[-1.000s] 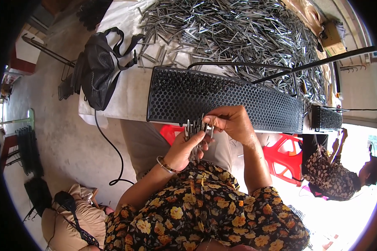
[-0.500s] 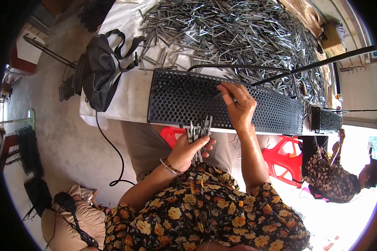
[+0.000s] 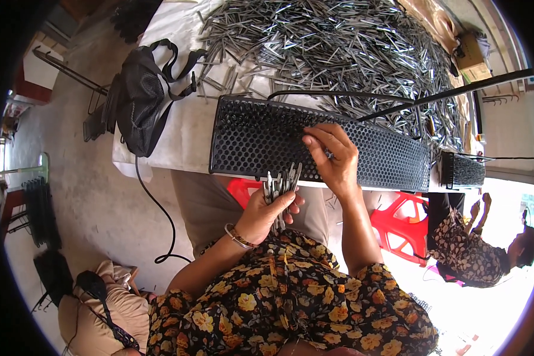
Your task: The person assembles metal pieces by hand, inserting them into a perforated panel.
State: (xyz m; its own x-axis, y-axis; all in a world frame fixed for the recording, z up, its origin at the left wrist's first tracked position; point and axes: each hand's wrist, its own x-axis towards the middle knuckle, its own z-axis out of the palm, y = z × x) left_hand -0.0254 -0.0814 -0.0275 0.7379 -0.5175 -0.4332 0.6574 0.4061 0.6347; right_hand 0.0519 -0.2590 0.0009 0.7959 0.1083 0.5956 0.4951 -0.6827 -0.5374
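Note:
In my left hand point(image 3: 264, 216) is a bundle of thin grey metal strips point(image 3: 282, 181), gripped upright with their ends sticking out above the thumb. My right hand point(image 3: 336, 155) hovers over the black perforated panel point(image 3: 385, 154), its thumb and forefinger tips bent close together. Whatever they pinch, if anything, blends into the dark panel and I cannot make it out. Dark pieces point(image 3: 249, 118) fill many of the holes in the panel's left part, while its right part shows open round holes. The panel lies along the table's near edge, just beyond my left hand.
A large heap of loose metal strips point(image 3: 332, 53) covers the table point(image 3: 178, 133) behind the panel. Black bars point(image 3: 445, 95) cross above it. A black bag point(image 3: 139, 101) sits at left, its cable hanging down. Red stools point(image 3: 400, 222) and another person point(image 3: 474, 249) are at right.
My right hand has shifted slightly left and nearer to me over the panel. My left hand stays in place with its strips. At far right, the other person's hands have moved away from the smaller panel.

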